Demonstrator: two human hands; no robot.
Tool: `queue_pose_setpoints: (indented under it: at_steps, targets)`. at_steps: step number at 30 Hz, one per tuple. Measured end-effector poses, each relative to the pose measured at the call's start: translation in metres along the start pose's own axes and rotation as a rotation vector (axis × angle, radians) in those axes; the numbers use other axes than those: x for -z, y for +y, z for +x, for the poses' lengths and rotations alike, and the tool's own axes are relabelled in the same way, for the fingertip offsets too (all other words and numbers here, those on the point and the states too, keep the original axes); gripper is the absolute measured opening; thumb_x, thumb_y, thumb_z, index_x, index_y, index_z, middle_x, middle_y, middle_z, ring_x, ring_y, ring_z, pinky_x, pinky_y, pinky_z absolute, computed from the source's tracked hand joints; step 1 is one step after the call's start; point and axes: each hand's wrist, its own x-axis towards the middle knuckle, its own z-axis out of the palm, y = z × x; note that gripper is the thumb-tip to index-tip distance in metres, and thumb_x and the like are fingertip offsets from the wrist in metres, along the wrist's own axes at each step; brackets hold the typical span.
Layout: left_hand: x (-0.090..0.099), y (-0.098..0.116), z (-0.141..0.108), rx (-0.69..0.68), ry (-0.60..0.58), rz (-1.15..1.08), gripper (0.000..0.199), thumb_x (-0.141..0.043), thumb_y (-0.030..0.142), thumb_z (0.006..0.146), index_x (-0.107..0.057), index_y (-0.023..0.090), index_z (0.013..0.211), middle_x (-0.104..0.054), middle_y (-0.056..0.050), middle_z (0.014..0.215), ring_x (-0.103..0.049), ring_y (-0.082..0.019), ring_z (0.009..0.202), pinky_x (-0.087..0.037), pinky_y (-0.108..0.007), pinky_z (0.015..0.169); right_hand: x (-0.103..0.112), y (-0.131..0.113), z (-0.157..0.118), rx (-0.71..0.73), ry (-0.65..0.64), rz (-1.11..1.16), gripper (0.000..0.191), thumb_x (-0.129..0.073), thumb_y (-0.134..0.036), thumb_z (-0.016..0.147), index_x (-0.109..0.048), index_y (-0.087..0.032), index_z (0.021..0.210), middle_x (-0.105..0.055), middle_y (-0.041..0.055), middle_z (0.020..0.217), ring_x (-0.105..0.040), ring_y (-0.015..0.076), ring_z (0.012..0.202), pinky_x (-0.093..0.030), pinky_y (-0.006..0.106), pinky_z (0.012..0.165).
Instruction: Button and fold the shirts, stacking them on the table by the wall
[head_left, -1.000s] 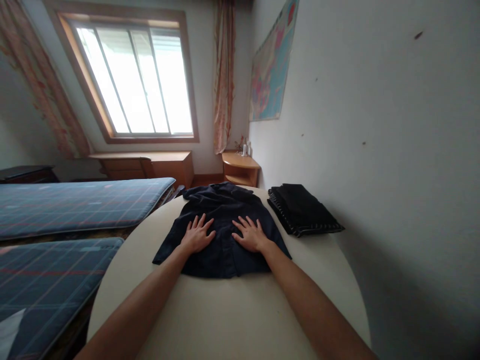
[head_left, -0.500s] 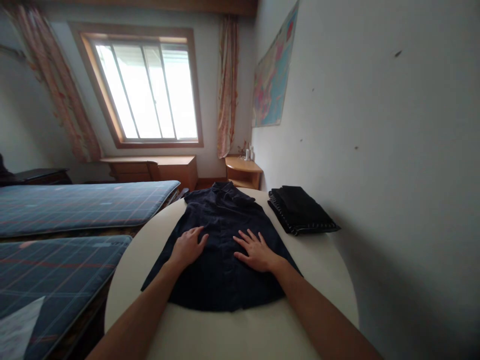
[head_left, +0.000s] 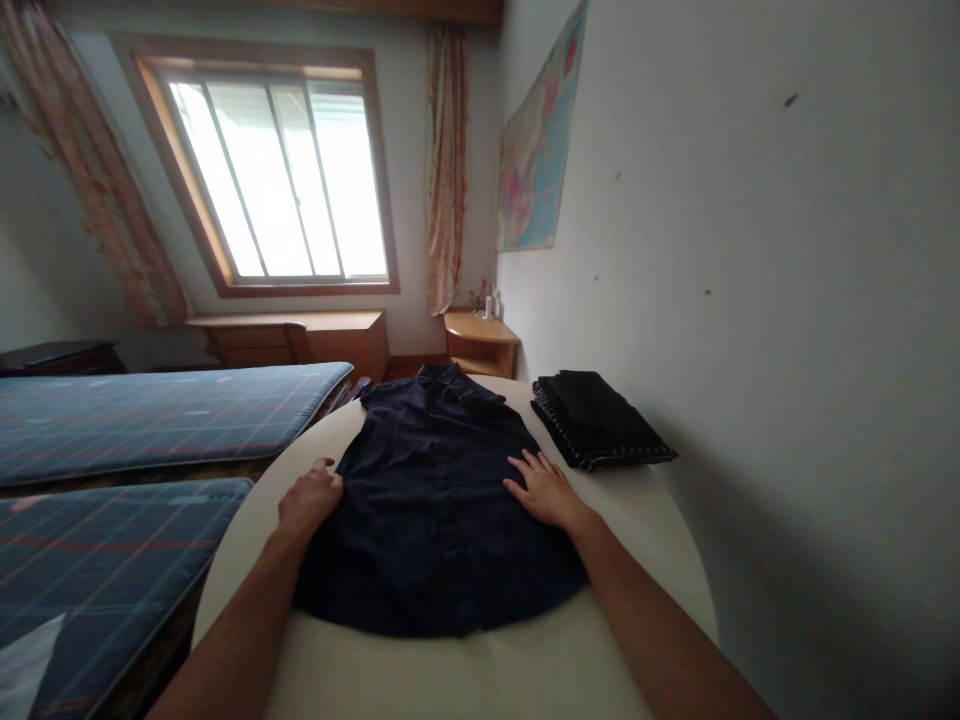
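Note:
A dark navy shirt [head_left: 442,510] lies spread on the round cream table [head_left: 247,560], its collar at the far end and its hem toward me. At the shirt's left edge is my left hand [head_left: 311,497], fingers bent and fingertips at the cloth; whether they pinch it is hard to make out. My right hand [head_left: 546,490] rests flat on the right side of the shirt with its fingers spread.
Folded black cloth [head_left: 604,420] sits at the table's far right, beside the white wall [head_left: 787,400]. Two plaid mattresses [head_left: 112,550] are on the left. A wooden corner shelf [head_left: 481,328] and desk [head_left: 330,322] stand beyond.
My left hand has moved left from the shirt's middle to its left edge, its fingers now more bent. My right hand has slid a little to the right. The shirt's lower part looks wider.

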Motion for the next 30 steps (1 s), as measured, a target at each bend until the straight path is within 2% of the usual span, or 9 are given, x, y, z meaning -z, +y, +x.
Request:
queue_pose_setpoints:
  at_steps: [2,6,8,12,14,19,24,27,30]
  targets:
    - [0.004,0.002,-0.002,-0.023,0.013,-0.029,0.044,-0.041,0.03,0.092,-0.05,0.016,0.132,-0.073,-0.015,0.107,-0.068,-0.031,0.106,-0.05,-0.038,0.087,0.0,0.002,0.001,-0.017,-0.007,-0.004,0.065,-0.038,-0.059,0.095,-0.037,-0.027,0.151,-0.024,0.0068,0.163,-0.016,0.0311,0.15,-0.016,0.047,0.118]
    - [0.013,0.006,-0.01,-0.021,0.194,-0.06,0.04,-0.04,0.034,0.095,-0.049,0.021,0.132,-0.073,-0.011,0.106,-0.069,-0.031,0.1,-0.05,-0.038,0.083,-0.001,0.007,0.004,-0.067,0.011,-0.027,0.067,-0.038,-0.06,0.094,-0.038,-0.025,0.151,-0.027,0.0072,0.162,-0.021,0.0309,0.148,-0.017,0.048,0.117]
    - [0.015,0.006,-0.013,-0.006,0.217,-0.002,0.042,-0.04,0.034,0.095,-0.048,0.022,0.134,-0.072,-0.013,0.109,-0.069,-0.032,0.1,-0.051,-0.04,0.082,-0.001,0.01,0.004,-0.086,0.018,-0.038,0.068,-0.037,-0.06,0.094,-0.038,-0.023,0.151,-0.028,0.0074,0.161,-0.023,0.031,0.148,-0.018,0.048,0.117]
    - [0.009,0.006,-0.015,-0.015,0.013,0.15,0.05,-0.046,0.035,0.091,-0.047,0.019,0.139,-0.07,-0.018,0.117,-0.066,-0.034,0.11,-0.05,-0.042,0.087,0.003,0.01,0.002,-0.089,0.05,-0.066,0.068,-0.04,-0.057,0.094,-0.043,-0.017,0.149,-0.034,0.009,0.158,-0.03,0.0311,0.144,-0.023,0.046,0.116]
    - [0.006,0.007,-0.015,-0.033,-0.041,0.174,0.054,-0.049,0.032,0.089,-0.047,0.019,0.141,-0.068,-0.018,0.121,-0.064,-0.034,0.113,-0.05,-0.042,0.089,0.007,0.008,-0.001,-0.1,0.067,-0.095,0.066,-0.042,-0.055,0.093,-0.048,-0.015,0.145,-0.039,0.0104,0.155,-0.035,0.032,0.141,-0.027,0.046,0.114]
    - [0.009,0.003,-0.015,-0.017,-0.056,0.206,0.056,-0.053,0.031,0.082,-0.052,0.021,0.137,-0.068,-0.017,0.122,-0.066,-0.034,0.11,-0.051,-0.044,0.086,0.021,-0.002,-0.013,-0.121,0.067,-0.169,0.054,-0.046,-0.05,0.093,-0.061,-0.014,0.131,-0.055,0.0149,0.141,-0.05,0.0341,0.128,-0.04,0.046,0.103]
    - [0.016,-0.02,-0.003,0.017,-0.098,0.221,0.049,-0.058,0.034,0.078,-0.06,0.022,0.126,-0.068,-0.015,0.123,-0.066,-0.032,0.111,-0.053,-0.04,0.084,0.031,-0.015,-0.023,-0.098,0.108,-0.177,0.045,-0.045,-0.046,0.094,-0.07,-0.015,0.115,-0.07,0.0171,0.117,-0.061,0.0318,0.113,-0.046,0.04,0.091]
    - [0.025,-0.036,0.004,0.003,-0.113,0.299,0.041,-0.063,0.031,0.072,-0.066,0.024,0.113,-0.069,-0.013,0.123,-0.064,-0.033,0.112,-0.052,-0.04,0.084,0.035,-0.023,-0.026,-0.083,0.111,-0.132,0.044,-0.042,-0.046,0.095,-0.074,-0.019,0.106,-0.073,0.0156,0.107,-0.066,0.0291,0.102,-0.048,0.036,0.085]
    - [0.04,-0.043,0.009,-0.003,-0.134,0.407,0.04,-0.064,0.029,0.07,-0.067,0.021,0.109,-0.067,-0.014,0.126,-0.063,-0.037,0.112,-0.052,-0.044,0.083,0.036,-0.031,-0.029,-0.021,0.085,-0.105,0.043,-0.043,-0.048,0.095,-0.076,-0.021,0.1,-0.074,0.0136,0.102,-0.068,0.0264,0.096,-0.048,0.034,0.081]
